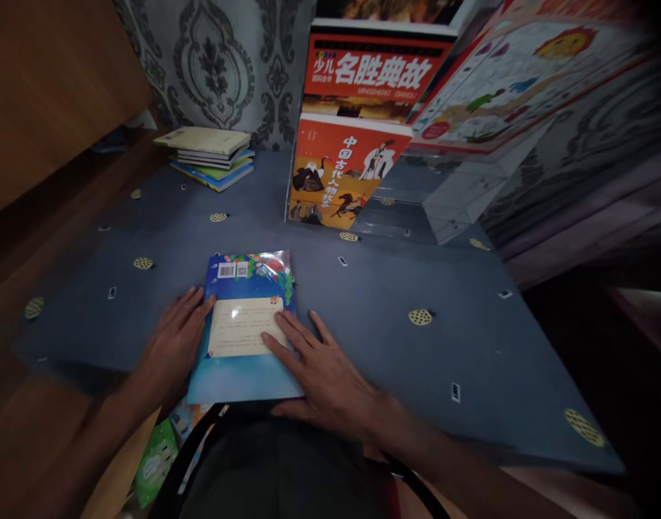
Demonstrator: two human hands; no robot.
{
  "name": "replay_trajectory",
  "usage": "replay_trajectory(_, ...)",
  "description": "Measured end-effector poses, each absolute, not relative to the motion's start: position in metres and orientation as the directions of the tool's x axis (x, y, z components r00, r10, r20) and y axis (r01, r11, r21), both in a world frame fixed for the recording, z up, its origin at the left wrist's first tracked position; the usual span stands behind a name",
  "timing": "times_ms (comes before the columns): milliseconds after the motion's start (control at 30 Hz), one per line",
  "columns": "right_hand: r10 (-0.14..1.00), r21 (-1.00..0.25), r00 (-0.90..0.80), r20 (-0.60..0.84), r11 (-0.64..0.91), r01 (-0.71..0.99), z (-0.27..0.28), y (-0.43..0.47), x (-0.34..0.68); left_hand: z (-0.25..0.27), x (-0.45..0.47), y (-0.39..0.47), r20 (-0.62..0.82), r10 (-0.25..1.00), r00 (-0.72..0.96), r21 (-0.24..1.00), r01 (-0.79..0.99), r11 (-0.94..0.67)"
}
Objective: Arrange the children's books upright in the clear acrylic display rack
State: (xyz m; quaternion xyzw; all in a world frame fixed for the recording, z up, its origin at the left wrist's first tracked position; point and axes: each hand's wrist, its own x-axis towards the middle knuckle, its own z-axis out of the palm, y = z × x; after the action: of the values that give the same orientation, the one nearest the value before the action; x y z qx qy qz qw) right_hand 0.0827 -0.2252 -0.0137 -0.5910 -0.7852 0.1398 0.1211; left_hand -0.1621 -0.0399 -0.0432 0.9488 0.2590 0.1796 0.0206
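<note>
Blue book [244, 378] with cream panel [244, 328] between left hand [179, 335] and right hand [326, 369], grey-blue tablecloth [373, 288] with yellow pineapples [420, 317] beneath, red-orange book [341, 173] beyond the right, cream-topped book stack [211, 148] beyond the left, grey damask backdrop [214, 68] farthest

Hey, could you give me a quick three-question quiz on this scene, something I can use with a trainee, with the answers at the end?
1. Multiple choice: in this view, where is the stack of books relative to the clear display stand?
A) To its right
B) To its left
C) On top of it

2. True or false: the fingertips of the right hand reach onto the blue book.

3. Fill in the blank: the left hand is at the ____ edge of the blue book.

Key: 1. B; 2. True; 3. left
</note>
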Motion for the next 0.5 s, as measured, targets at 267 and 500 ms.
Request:
replay_trajectory(267, 0.961, -0.287, -0.259, 0.092, 0.275, 0.918, -0.025, -0.27, 0.065, -0.031, -0.19, -0.059, 0.239, 0.291, 0.926, 0.098, 0.275, -0.956)
replay_trajectory(500, 0.915, -0.233, -0.292, 0.28, 0.359, 0.904, -0.02, -0.275, 0.074, -0.009, -0.201, -0.058, 0.12, 0.222, 0.968, 0.182, 0.198, -0.963)
